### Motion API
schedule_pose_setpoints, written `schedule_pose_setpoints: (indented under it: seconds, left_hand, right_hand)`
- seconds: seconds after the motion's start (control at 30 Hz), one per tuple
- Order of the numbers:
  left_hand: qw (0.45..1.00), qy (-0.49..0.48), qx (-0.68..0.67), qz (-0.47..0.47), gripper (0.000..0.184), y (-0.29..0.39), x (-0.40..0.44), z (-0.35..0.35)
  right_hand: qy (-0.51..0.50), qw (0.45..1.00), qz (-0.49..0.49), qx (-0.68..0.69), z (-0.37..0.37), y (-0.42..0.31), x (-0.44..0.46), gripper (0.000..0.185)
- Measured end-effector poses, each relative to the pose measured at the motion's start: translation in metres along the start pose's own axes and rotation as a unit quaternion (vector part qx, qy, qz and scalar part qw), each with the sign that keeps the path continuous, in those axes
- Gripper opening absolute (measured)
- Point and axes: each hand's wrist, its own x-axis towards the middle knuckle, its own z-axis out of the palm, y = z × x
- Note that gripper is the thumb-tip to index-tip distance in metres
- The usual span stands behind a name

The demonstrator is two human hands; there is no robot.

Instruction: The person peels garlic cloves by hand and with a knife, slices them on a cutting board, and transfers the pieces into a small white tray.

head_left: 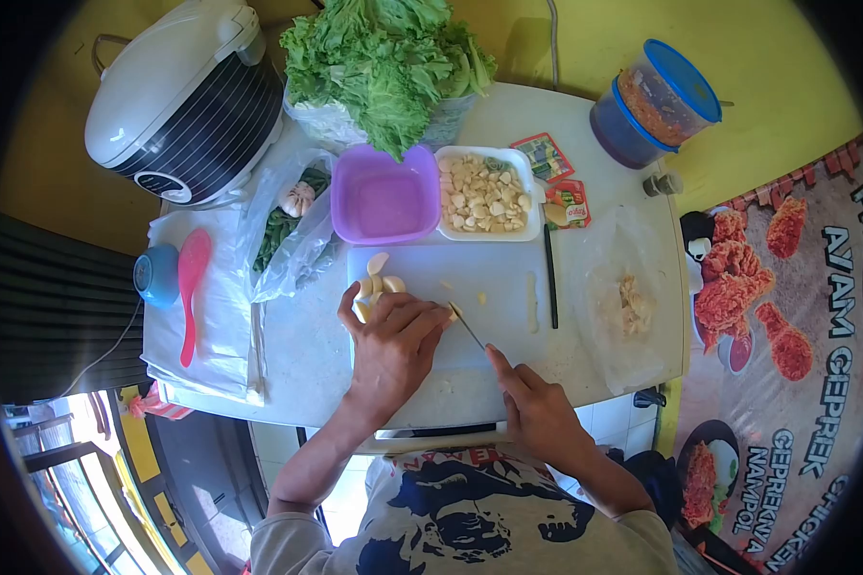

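Over board, knife, nearby, "AYAM GEPREK" poster

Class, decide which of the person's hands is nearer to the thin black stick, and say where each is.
Right. The right hand, holding the knife, is below the black stick in the picture; the left hand is farther off to its left.

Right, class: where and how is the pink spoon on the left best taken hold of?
Probably by the handle of the pink spoon, pinched across its narrow width, coming from the near edge of the table: the handle points that way with nothing over it. The broad head points away, and the blue bowl sits close on the left.
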Motion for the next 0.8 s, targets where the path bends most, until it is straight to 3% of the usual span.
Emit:
schedule_pose_setpoints:
  seconds: [0.07,0.13,0.17,0.23,0.37,0.43,0.8]
  left_hand:
    - [1.000,-0.008,0.001,0.002,0.011,-0.001,0.000,-0.002]
    - [1.000,-0.008,0.004,0.008,0.011,-0.001,-0.001,-0.003]
    - [1.000,-0.005,0.005,0.007,0.012,0.000,-0.001,-0.002]
    - [1.000,-0.003,0.009,0.012,0.012,0.003,0.000,-0.004]
    - [1.000,0.004,0.021,0.001,0.012,0.003,-0.002,-0.001]
    - [1.000,0.008,0.018,-0.005,0.011,0.004,-0.003,0.001]
    - [1.000,0.023,0.009,-0.014,0.012,0.002,-0.006,0.003]
  right_hand:
    - [0.006,1.000,0.003,0.006,0.004,0.004,0.002,0.064]
    - [0.061,0.989,-0.018,0.132,0.011,0.015,0.006,0.058]
    - [0.066,0.989,-0.018,0.131,0.008,0.015,0.003,0.058]
    - [-0.063,0.903,0.195,0.377,-0.001,0.015,-0.002,0.056]
    - [0.042,0.956,0.110,0.268,0.010,0.018,-0.012,0.057]
    - [0.104,0.983,0.018,0.147,0.009,0.010,-0.011,0.056]
    - [0.045,0.999,-0.004,-0.015,0.003,-0.017,-0.013,0.072]
